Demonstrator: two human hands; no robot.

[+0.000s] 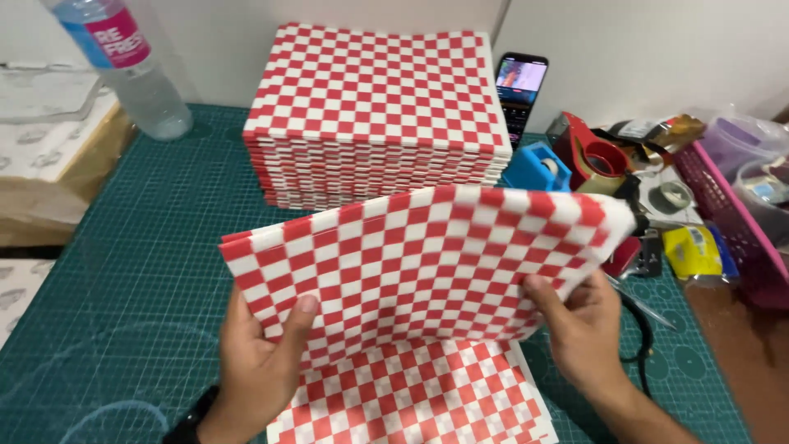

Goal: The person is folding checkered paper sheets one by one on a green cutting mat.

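Both my hands hold up a red-and-white checkered paper sheet [427, 263] above the green cutting mat [140, 271]. My left hand [259, 366] pinches its lower left edge with the thumb on top. On the sheet's right edge my right hand [579, 325] grips with the thumb in front. Under the lifted sheet lies another checkered sheet [411, 403], flat on the mat. Behind stands a tall stack of the same checkered sheets [374, 115].
A clear plastic water bottle [131, 66] stands at the back left. A phone [519, 90] leans on the wall. To the right are a blue tape dispenser [538, 168], a red tape dispenser [596, 156], tape rolls, and a pink basket [735, 218].
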